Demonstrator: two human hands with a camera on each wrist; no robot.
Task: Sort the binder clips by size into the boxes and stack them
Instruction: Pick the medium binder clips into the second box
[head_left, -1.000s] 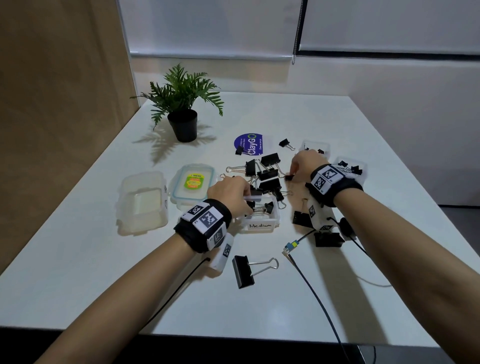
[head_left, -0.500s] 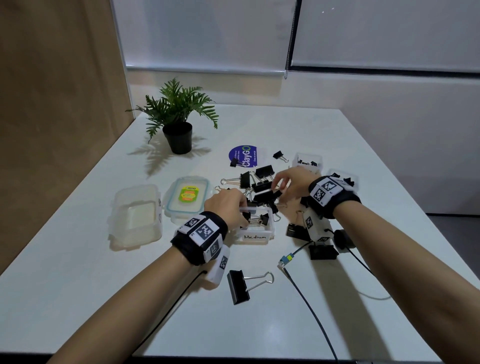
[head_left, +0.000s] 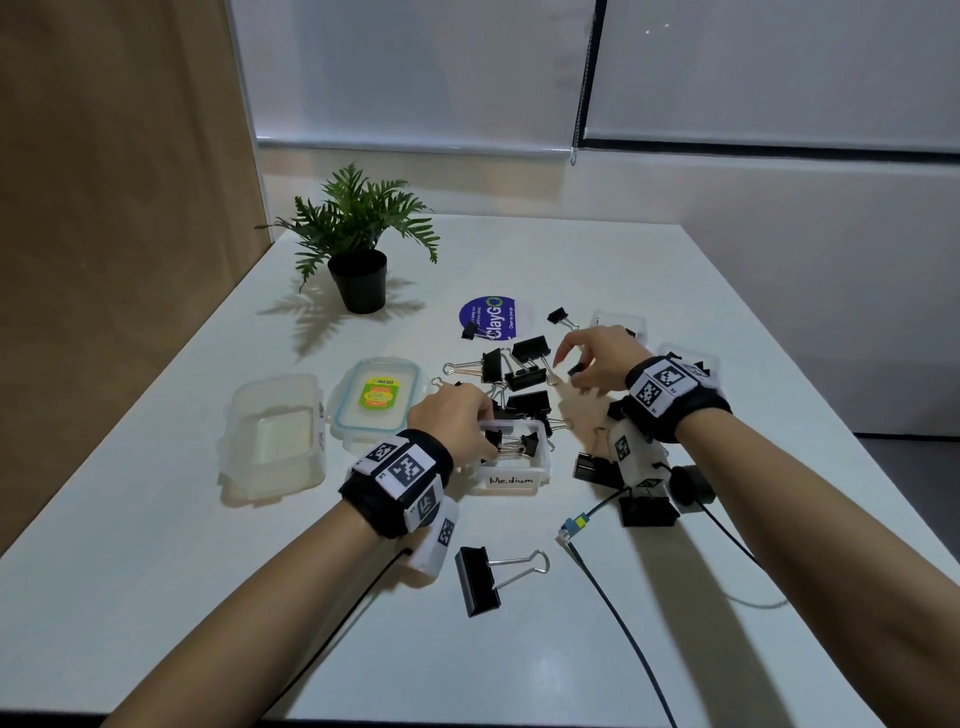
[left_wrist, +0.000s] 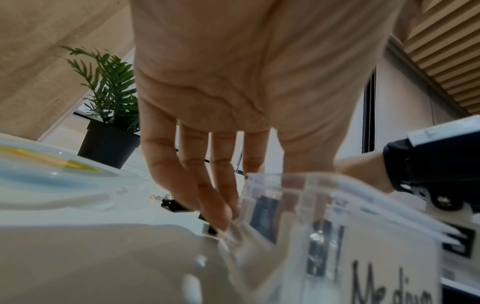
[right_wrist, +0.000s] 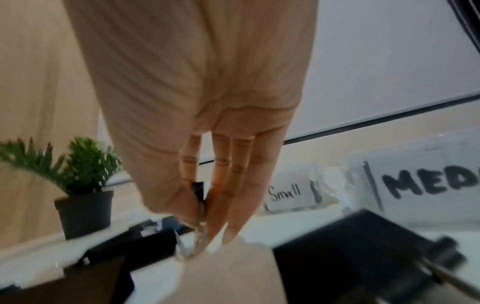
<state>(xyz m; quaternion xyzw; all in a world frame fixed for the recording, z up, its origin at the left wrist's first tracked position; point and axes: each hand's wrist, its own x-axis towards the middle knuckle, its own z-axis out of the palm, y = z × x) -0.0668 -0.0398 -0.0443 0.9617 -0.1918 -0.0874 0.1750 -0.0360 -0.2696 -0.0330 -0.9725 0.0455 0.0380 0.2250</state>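
The bench (head_left: 156, 571) carries a heap of binder clips (head_left: 524, 374) behind the Medium box (head_left: 514, 470). The left hand (head_left: 452, 415) steadies that box's rim, fingers curled on it. The right hand (head_left: 597, 356) pinches a small clip (right_wrist: 198, 190), likely for the Small box (right_wrist: 291, 195).

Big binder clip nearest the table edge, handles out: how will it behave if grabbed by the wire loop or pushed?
The large binder clip lies flat on the white table, so it probably slides, not rolls. Its wire handle likely pivots, so the black body would swing if lifted there. Looks stiff metal, probably sturdy.
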